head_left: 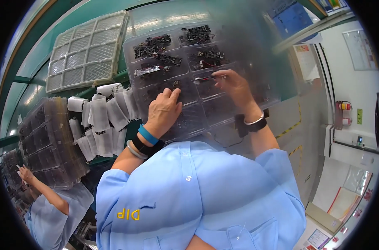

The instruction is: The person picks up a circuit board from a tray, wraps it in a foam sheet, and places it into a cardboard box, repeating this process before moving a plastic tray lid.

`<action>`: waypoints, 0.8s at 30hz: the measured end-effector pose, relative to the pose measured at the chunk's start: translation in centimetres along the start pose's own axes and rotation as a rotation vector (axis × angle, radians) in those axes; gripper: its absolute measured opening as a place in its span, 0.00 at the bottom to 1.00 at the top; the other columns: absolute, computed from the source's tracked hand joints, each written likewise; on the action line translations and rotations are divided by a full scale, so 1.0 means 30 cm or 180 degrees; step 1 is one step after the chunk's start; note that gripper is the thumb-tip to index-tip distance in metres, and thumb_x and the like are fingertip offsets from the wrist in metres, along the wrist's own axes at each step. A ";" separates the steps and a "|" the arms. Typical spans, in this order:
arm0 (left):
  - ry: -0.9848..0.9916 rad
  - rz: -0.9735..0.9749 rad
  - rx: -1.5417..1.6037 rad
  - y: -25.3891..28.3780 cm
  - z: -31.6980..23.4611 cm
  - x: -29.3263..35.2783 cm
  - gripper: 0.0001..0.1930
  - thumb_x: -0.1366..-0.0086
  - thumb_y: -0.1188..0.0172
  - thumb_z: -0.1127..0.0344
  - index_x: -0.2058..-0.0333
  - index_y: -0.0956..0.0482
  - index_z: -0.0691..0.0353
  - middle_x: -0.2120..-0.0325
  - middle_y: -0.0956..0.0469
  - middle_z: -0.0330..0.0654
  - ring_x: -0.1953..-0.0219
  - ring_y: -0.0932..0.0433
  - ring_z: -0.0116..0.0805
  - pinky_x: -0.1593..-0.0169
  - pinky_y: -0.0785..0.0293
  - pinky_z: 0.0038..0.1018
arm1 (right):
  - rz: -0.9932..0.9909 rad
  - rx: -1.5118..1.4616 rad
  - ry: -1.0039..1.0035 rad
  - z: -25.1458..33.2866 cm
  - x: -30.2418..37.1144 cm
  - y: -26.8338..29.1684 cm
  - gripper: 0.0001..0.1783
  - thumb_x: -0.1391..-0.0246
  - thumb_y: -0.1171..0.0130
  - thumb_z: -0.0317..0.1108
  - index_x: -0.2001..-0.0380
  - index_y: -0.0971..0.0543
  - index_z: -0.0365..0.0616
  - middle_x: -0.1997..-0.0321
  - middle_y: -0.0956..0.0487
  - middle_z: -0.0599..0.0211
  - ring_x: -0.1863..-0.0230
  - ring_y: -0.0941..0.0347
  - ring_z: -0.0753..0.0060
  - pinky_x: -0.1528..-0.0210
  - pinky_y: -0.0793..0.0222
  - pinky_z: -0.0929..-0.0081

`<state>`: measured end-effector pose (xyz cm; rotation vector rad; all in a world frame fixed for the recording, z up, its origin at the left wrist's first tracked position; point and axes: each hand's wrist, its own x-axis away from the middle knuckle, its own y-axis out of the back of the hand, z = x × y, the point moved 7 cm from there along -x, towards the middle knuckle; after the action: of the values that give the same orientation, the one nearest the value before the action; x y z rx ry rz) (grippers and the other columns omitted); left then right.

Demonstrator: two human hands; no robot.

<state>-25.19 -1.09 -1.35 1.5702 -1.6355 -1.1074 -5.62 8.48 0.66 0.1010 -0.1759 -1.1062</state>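
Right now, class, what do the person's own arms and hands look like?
The left hand and right hand are ungloved, below short light blue sleeves. Left wrist: bright blue band, wide black band, pale bangle. Right wrist: silvery bangle, black strap, dark boxy piece.

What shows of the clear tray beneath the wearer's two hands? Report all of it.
The clear tray looks like rigid, see-through plastic, with raised dividers forming round-cornered compartments. It lies open-topped, skewed in view, its right part blurred. Dark circuit boards lie in several compartments. The left hand and right hand are over it; whether either touches the plastic is unclear.
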 end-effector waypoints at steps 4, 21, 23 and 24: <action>0.0040 -0.0011 0.0149 0.001 0.017 0.009 0.23 0.44 0.35 0.66 0.49 0.30 0.58 0.64 0.30 0.46 0.63 0.24 0.46 0.62 0.25 0.37 | 0.0175 0.0782 0.0996 0.019 0.030 0.121 0.11 0.40 0.46 0.24 0.56 0.20 0.48 0.64 0.21 0.75 0.62 0.24 0.79 0.62 0.29 0.83; 0.0871 -0.0642 -0.0603 0.011 -0.011 0.089 0.25 0.45 0.37 0.73 0.47 0.32 0.62 0.61 0.30 0.51 0.59 0.26 0.53 0.57 0.26 0.38 | 0.0139 0.3907 0.1534 -0.030 0.091 0.028 0.15 0.49 0.38 0.38 0.57 0.22 0.50 0.66 0.22 0.67 0.62 0.26 0.63 0.62 0.32 0.67; 0.0977 -0.0759 -0.0685 0.009 -0.011 0.103 0.25 0.45 0.38 0.74 0.47 0.32 0.62 0.60 0.30 0.51 0.58 0.26 0.53 0.56 0.27 0.38 | 0.0278 0.3478 0.1670 -0.038 0.099 0.010 0.15 0.49 0.39 0.36 0.57 0.22 0.51 0.65 0.23 0.69 0.61 0.27 0.65 0.61 0.34 0.67; 0.1055 -0.0793 -0.0622 0.005 -0.002 0.108 0.25 0.45 0.38 0.74 0.47 0.32 0.62 0.60 0.30 0.51 0.58 0.26 0.53 0.55 0.27 0.38 | 0.0345 0.3265 0.1733 -0.037 0.101 0.009 0.14 0.49 0.39 0.36 0.57 0.21 0.52 0.65 0.23 0.70 0.60 0.28 0.66 0.60 0.35 0.68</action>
<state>-25.57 -4.30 -1.57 1.7498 -1.1053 -1.0281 -3.86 5.88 -0.12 1.2770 -0.2388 -0.7521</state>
